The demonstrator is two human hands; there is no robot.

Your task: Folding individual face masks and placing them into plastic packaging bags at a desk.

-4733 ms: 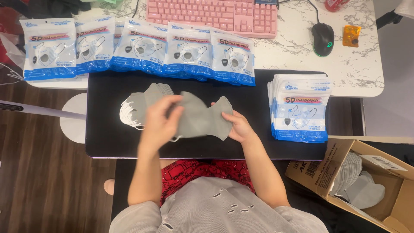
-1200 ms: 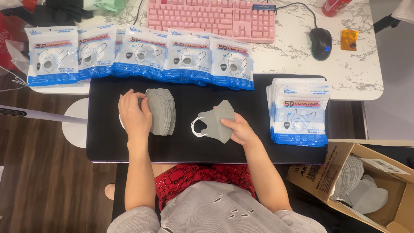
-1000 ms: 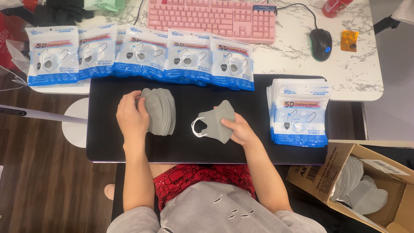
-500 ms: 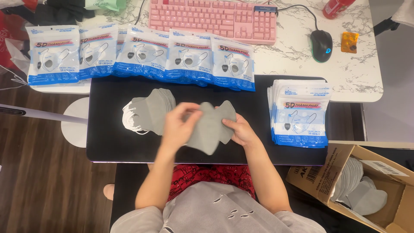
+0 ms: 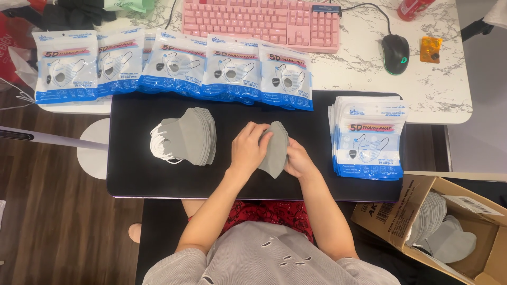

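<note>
A folded grey face mask (image 5: 277, 150) is held upright over the middle of a black board (image 5: 132, 174). My left hand (image 5: 249, 148) grips its left side and my right hand (image 5: 297, 159) grips its right side. A stack of several grey masks (image 5: 190, 136) with white ear loops lies on the board to the left of my hands.
A row of several blue-and-white mask packets (image 5: 174, 66) lies along the board's far edge. A pile of empty packets (image 5: 368, 136) sits at the right. An open cardboard box (image 5: 401, 221) with grey masks stands lower right. A pink keyboard (image 5: 261, 22) and black mouse (image 5: 395, 54) sit on the marble table.
My left hand left the stack of masks and came to the middle. The mask that lay flat under my right hand is now held up and folded between both hands.
</note>
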